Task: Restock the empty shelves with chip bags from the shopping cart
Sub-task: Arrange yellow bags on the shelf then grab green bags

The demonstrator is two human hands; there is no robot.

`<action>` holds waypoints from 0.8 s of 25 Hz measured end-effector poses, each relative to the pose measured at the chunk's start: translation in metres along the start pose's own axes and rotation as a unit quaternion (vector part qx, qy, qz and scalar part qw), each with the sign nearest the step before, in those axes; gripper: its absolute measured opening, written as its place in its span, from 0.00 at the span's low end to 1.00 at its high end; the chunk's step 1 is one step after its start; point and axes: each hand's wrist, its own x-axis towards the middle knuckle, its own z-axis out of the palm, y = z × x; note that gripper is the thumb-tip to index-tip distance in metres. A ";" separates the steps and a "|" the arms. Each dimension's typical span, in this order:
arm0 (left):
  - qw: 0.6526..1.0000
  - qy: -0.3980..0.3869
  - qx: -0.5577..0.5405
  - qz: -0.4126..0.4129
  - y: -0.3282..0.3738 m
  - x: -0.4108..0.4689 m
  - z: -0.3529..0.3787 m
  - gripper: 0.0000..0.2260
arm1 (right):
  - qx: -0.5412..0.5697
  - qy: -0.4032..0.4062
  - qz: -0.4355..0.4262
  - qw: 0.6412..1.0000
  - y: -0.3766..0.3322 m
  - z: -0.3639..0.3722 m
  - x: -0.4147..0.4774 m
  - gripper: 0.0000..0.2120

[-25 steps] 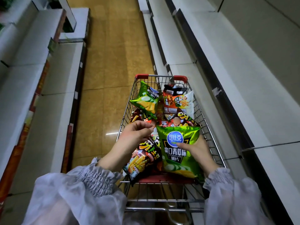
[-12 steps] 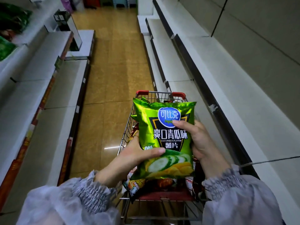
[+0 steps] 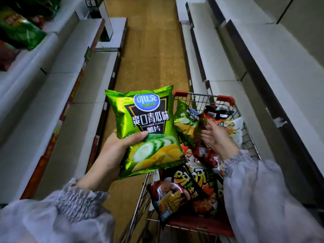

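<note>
Our left hand (image 3: pixel 112 155) grips 1 green chip bag (image 3: pixel 145 130) beside the cart (image 3: pixel 226 100). Our right hand (image 3: pixel 215 137) hovers spread-fingered over the remaining bags (image 3: pixel 177 195). Most shelves (image 3: pixel 263 67) look bare, so we judge most restocking remains.

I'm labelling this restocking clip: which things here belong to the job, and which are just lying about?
Job: green cucumber chip bag, gripped by the left hand; right hand, open above the shopping cart; other chip bags in the cart; bare shelves.
Lying about: green bags already shelved at upper left; floor; upright stand down the aisle.
</note>
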 end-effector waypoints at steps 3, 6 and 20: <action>1.000 0.015 -0.005 0.005 -0.003 0.007 -0.010 0.21 | -0.048 0.035 0.027 0.998 0.012 0.004 0.047 0.21; 1.000 0.026 -0.006 0.008 -0.003 0.018 -0.013 0.23 | -0.053 0.008 0.065 0.996 0.017 0.016 0.074 0.14; 1.000 0.027 -0.004 0.004 -0.022 0.029 0.008 0.26 | -0.068 -0.057 0.087 0.992 0.039 0.024 0.121 0.25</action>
